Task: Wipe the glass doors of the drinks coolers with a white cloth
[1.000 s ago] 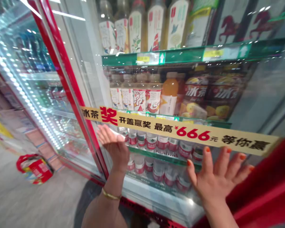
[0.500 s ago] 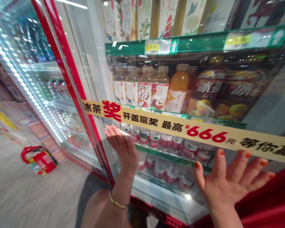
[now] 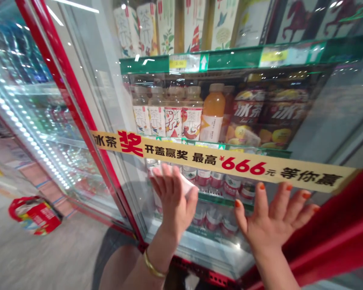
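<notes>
My left hand (image 3: pixel 172 197), with a gold bangle on the wrist, presses a white cloth or tissue (image 3: pixel 186 184) to the glass door (image 3: pixel 157 237) of a drinks fridge. Its palm covers most of the white piece, and only an edge shows. My right hand (image 3: pixel 270 219) lies spread on the same door, fingers apart and nothing in it. A cream sticker strip (image 3: pixel 184 155) with black and red print runs across the glass just above both hands.
Behind the glass, green-edged shelves (image 3: pixel 230 55) carry bottled drinks, among them an orange bottle (image 3: pixel 213 112). Red door frames (image 3: pixel 63 96) stand left and right. A lit fridge (image 3: pixel 15 92) is at the left, and a red carton (image 3: pixel 38 215) sits on the floor.
My left hand has slid right across the glass with the white piece, closer to my right hand. The right hand stays spread on the door. The view has shifted slightly.
</notes>
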Tool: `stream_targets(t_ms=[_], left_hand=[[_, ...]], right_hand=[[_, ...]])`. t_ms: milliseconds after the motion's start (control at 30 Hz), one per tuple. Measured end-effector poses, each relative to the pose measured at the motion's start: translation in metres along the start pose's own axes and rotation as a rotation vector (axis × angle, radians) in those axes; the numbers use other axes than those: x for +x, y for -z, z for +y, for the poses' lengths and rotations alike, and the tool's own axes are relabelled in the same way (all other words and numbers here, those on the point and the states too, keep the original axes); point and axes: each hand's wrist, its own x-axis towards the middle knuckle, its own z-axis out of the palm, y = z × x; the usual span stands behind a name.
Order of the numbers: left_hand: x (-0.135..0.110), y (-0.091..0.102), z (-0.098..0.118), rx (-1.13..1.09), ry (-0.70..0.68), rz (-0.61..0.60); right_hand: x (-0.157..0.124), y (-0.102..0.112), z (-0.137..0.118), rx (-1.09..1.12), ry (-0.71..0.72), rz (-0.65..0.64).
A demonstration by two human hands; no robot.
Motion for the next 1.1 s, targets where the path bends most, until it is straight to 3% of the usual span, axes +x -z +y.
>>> stream_targets(t_ms=[67, 133, 200, 300, 333, 400, 467, 533, 633, 700, 767, 867, 967, 1033, 1100], left_hand=[[-0.017, -0.004, 0.011, 0.010, -0.184, -0.039], [-0.029, -0.006, 0.008, 0.031, -0.229, -0.027], [-0.019, -0.004, 0.000, 0.023, -0.072, 0.037], [0.030, 0.004, 0.008, -0.046, 0.184, 0.133], [0.046, 0.007, 0.017, -0.059, 0.168, 0.140], [0.062, 0.009, 0.036, -0.057, -0.015, 0.116], [0.053, 0.007, 0.047, -0.037, -0.247, 0.061], [0.029, 0.005, 0.045, -0.004, -0.371, 0.019], [0.012, 0.006, 0.027, 0.038, -0.287, 0.013], [0.027, 0.009, 0.027, 0.014, -0.161, 0.036], [0.048, 0.012, 0.041, -0.021, -0.094, 0.047], [0.061, 0.013, 0.060, -0.038, -0.275, -0.022], [0.042, 0.012, 0.045, -0.074, -0.504, -0.054], [0.035, 0.015, 0.019, -0.069, -0.458, -0.023], [0.046, 0.019, 0.000, -0.026, -0.295, 0.018]], right_hand=[[0.000, 0.000, -0.001, -0.008, -0.001, 0.002], [0.000, 0.000, -0.003, -0.018, -0.001, 0.004], [0.001, -0.001, -0.004, -0.028, -0.004, 0.006], [0.002, -0.002, -0.004, -0.032, -0.003, 0.018], [0.002, -0.001, -0.004, -0.030, -0.002, 0.021], [0.004, 0.001, -0.004, -0.021, -0.003, 0.018], [0.005, 0.002, -0.005, -0.014, -0.004, 0.012], [0.006, 0.003, -0.007, -0.014, 0.000, 0.015], [0.007, 0.001, -0.010, -0.018, -0.004, 0.014], [0.007, 0.000, -0.010, -0.022, -0.015, 0.013], [0.006, 0.000, -0.009, -0.029, -0.022, 0.013], [0.004, 0.002, -0.007, -0.029, -0.022, -0.002], [0.003, 0.002, -0.007, -0.025, -0.025, -0.009], [0.004, 0.001, -0.008, -0.025, -0.025, -0.002], [0.006, 0.000, -0.009, -0.021, -0.017, 0.009]])
